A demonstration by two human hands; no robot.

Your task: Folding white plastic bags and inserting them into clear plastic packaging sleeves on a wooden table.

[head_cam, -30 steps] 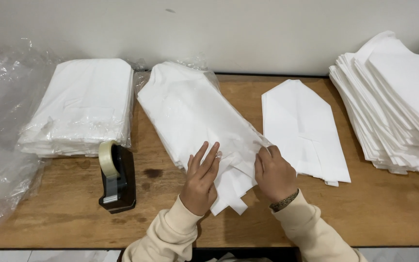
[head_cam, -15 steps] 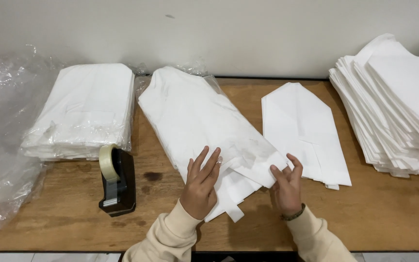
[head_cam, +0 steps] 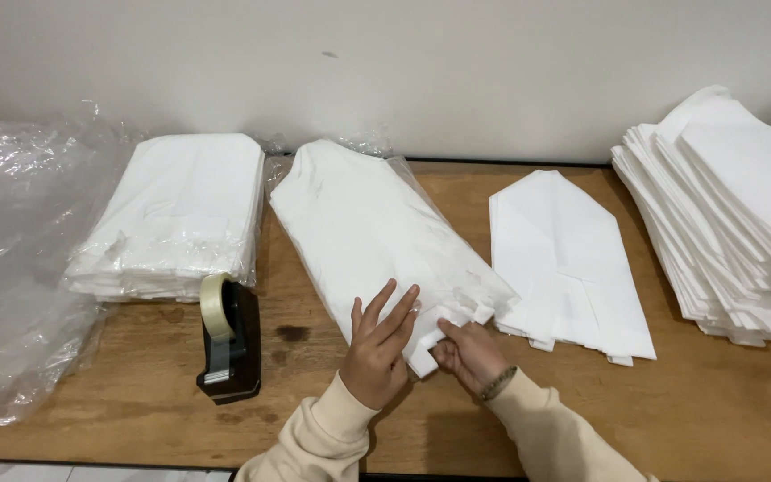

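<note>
Clear plastic-wrapped white bag pack [head_cam: 176, 219] back left; opened plastic-wrapped pack [head_cam: 377, 232] centre; crumpled clear wrap [head_cam: 11, 268] far left.

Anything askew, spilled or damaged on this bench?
Nothing spilled or torn. The middle stack of white bags lies diagonally while the left stack sits square; a dark stain marks the wood beside the tape dispenser.

Both arms at the lower middle of the frame wear cream long sleeves with ribbed cuffs — the right hand [head_cam: 470, 355] has a beaded wristband, the left hand [head_cam: 377, 353] is bare.

White folded-paper stack [head_cam: 377, 232] in clear plastic — lying diagonally, flat on the wooden table [head_cam: 716, 402].
</note>
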